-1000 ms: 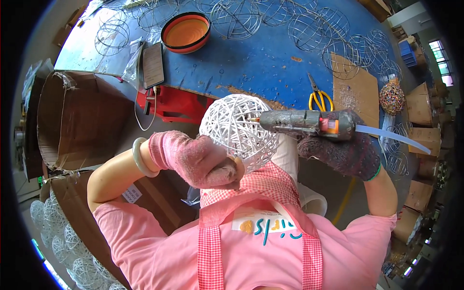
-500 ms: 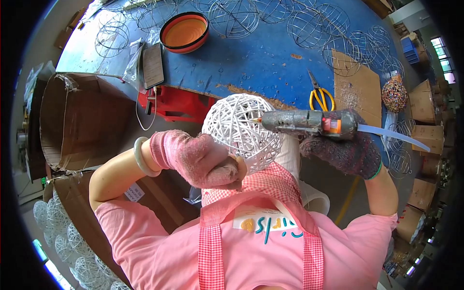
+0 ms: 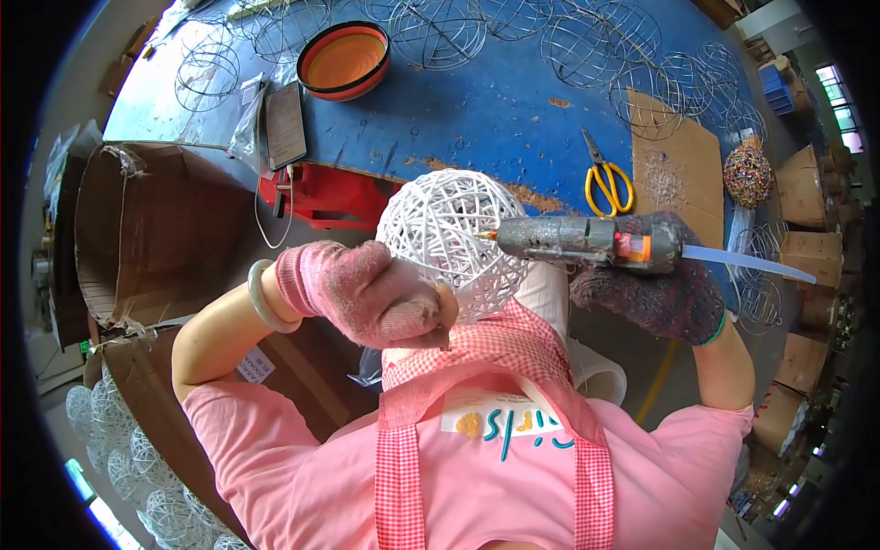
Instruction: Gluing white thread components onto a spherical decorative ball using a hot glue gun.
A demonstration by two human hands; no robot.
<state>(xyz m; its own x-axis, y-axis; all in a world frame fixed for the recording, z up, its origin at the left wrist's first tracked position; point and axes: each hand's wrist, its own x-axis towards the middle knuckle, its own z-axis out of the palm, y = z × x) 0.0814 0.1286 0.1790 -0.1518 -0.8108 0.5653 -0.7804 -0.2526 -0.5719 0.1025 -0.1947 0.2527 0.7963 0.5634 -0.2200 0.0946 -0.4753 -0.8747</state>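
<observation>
A white openwork ball (image 3: 438, 220) of woven strands is in front of me, just off the table's near edge. My left hand (image 3: 367, 298), in a pink knit glove with bare fingertips, is closed on the ball's lower left side; some of its fingers are hidden. My right hand (image 3: 665, 298), in a dark knit glove, grips a grimy hot glue gun (image 3: 559, 240). The gun's nozzle points left and meets the ball's right side; I cannot tell whether it touches a strand. A translucent glue stick (image 3: 752, 263) sticks out of the gun's back.
The blue table (image 3: 458, 115) carries wire frames (image 3: 600, 46), an orange bowl (image 3: 344, 62), a phone (image 3: 285, 126) with a cable, yellow-handled scissors (image 3: 609, 188), a cardboard sheet (image 3: 687, 174) and a beaded ball (image 3: 748, 174). Cardboard boxes (image 3: 183, 229) and more white balls (image 3: 170, 513) stand at left.
The ball and my left hand have shifted slightly up and left. The glue gun sits a little lower, its nozzle now against a lower part of the ball.
</observation>
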